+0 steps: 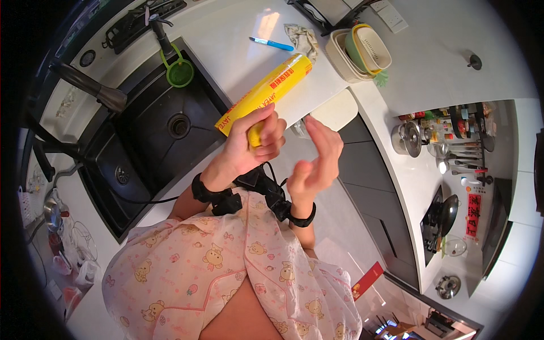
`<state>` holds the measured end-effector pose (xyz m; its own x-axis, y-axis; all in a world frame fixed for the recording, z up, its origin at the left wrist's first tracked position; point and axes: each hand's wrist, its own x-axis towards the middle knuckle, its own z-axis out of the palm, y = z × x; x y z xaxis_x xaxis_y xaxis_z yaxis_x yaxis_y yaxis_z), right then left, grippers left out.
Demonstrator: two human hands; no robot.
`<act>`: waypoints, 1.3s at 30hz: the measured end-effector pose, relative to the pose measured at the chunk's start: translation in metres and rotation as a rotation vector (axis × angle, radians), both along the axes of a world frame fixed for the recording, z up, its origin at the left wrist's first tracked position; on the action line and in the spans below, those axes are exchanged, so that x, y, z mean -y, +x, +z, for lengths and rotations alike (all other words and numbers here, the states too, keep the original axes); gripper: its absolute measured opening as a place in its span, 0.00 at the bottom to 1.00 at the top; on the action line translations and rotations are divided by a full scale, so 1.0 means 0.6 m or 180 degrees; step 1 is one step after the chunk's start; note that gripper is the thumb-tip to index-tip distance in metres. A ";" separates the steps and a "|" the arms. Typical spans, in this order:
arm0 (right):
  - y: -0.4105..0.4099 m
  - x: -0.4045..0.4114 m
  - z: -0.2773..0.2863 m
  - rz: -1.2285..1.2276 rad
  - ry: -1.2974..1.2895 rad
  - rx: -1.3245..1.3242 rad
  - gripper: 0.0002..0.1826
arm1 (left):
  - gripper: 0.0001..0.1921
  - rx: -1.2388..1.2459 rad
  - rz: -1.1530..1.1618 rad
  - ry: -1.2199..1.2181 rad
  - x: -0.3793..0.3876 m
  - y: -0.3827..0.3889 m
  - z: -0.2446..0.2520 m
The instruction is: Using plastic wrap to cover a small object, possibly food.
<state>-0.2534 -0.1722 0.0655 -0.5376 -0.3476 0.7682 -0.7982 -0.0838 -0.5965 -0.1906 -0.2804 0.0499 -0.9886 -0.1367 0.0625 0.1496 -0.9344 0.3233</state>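
My left hand [253, 138] is closed around a small yellow object [255, 134], perhaps a fruit, which its fingers partly cover. To its right, my right hand [318, 159] is raised with curved fingers and holds nothing. Just beyond my left hand, a yellow box of cling film [272, 87] with red writing lies slantwise on the white worktop, one end near the sink's edge. Behind the box lie a blue-handled knife [272, 43] and a crumpled cloth [302, 39]. A glass jar [300, 128], partly hidden, stands beside a pale board [340, 111] at the worktop's edge.
A black double sink [153, 170] with a dark faucet [91, 85] lies to the left; a green strainer [180, 73] hangs over its far edge. Nested plastic baskets [361, 53] stand at the back right. Along the right counter are a lidded pot [411, 138] and a wok [449, 214].
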 end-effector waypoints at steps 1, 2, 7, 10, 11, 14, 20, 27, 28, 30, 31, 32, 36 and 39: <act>0.002 0.006 0.005 -0.0163 0.0166 -0.0563 0.26 | 0.17 0.0034 0.0187 -0.0289 -0.002 -0.002 0.002; 0.005 0.012 0.009 -0.0324 0.0331 -0.1126 0.27 | 0.19 -0.0256 -0.0237 0.0476 0.001 0.003 -0.016; 0.014 0.040 0.006 -0.0111 0.0785 -0.2031 0.23 | 0.32 -0.0602 -0.0756 0.0544 -0.007 -0.003 -0.007; 0.008 0.030 -0.021 0.0140 0.0366 -0.1697 0.19 | 0.40 -0.0390 -0.0758 0.0493 -0.015 -0.006 0.005; 0.008 0.023 -0.024 0.0211 0.0107 -0.1404 0.18 | 0.40 -0.0272 -0.0761 0.0555 -0.017 -0.004 0.009; 0.000 0.016 -0.018 0.0535 -0.0388 -0.0549 0.22 | 0.40 0.0093 -0.0744 0.0767 -0.019 -0.001 0.013; -0.009 0.008 -0.012 0.0433 0.0010 -0.0089 0.27 | 0.35 0.0052 -0.0666 0.0222 -0.017 -0.007 -0.009; -0.001 0.023 -0.005 -0.0393 0.0735 -0.0714 0.45 | 0.20 0.0566 0.0125 0.0424 -0.032 -0.003 0.030; -0.002 0.015 -0.001 -0.0413 0.0412 -0.0534 0.45 | 0.17 0.0714 0.0226 0.0522 -0.031 -0.003 0.017; -0.003 0.005 -0.001 -0.0432 -0.0229 -0.0304 0.44 | 0.16 0.0515 0.0162 0.0486 -0.021 0.001 0.003; -0.006 -0.002 -0.003 -0.0432 -0.0225 -0.0304 0.44 | 0.15 0.0314 0.0063 0.0440 -0.018 0.003 0.002; -0.009 -0.010 -0.005 -0.0411 -0.0213 -0.0268 0.41 | 0.14 0.0376 0.0108 0.0459 -0.019 0.005 0.008; -0.010 -0.010 -0.005 -0.0401 -0.0253 -0.0214 0.33 | 0.16 0.0013 -0.0011 0.0240 -0.017 0.012 0.005; -0.009 -0.010 -0.003 -0.0377 -0.0333 -0.0110 0.31 | 0.19 0.0071 -0.0094 -0.0359 -0.015 0.017 0.006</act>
<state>-0.2587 -0.1661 0.0639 -0.5428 -0.2005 0.8156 -0.8260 -0.0482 -0.5616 -0.1804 -0.2711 0.0536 -0.9935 -0.1008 0.0536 0.1141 -0.8958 0.4295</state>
